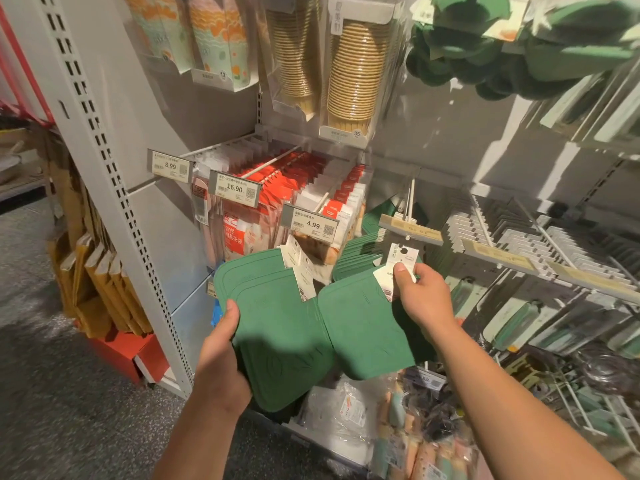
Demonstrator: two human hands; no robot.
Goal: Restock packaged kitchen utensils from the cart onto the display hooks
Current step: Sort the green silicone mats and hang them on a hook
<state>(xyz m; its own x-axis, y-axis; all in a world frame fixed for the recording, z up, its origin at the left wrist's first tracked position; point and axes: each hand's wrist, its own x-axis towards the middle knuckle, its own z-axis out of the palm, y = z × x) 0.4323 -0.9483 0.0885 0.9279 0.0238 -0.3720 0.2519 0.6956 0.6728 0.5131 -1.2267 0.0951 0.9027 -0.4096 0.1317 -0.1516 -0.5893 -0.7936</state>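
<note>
My left hand [225,355] grips a stack of green square silicone mats [273,327] by its lower left edge, white card tags at the stack's top corner. My right hand [422,299] pinches the white hang tag [398,261] of a single green mat [363,327], lifted just under the tip of a white display hook [410,206]. That hook carries a wooden-coloured label strip [412,230], and more green mats [360,251] hang on it behind.
Price tags reading 8.99 [170,167], 16.90 [235,188] and 4.99 [311,225] front hooks of red-and-white packets. Paper cup packs [353,74] hang above. Hooks with pale packaged utensils [540,317] fill the right. A perforated grey upright [114,188] stands left. Bagged goods [415,427] lie below.
</note>
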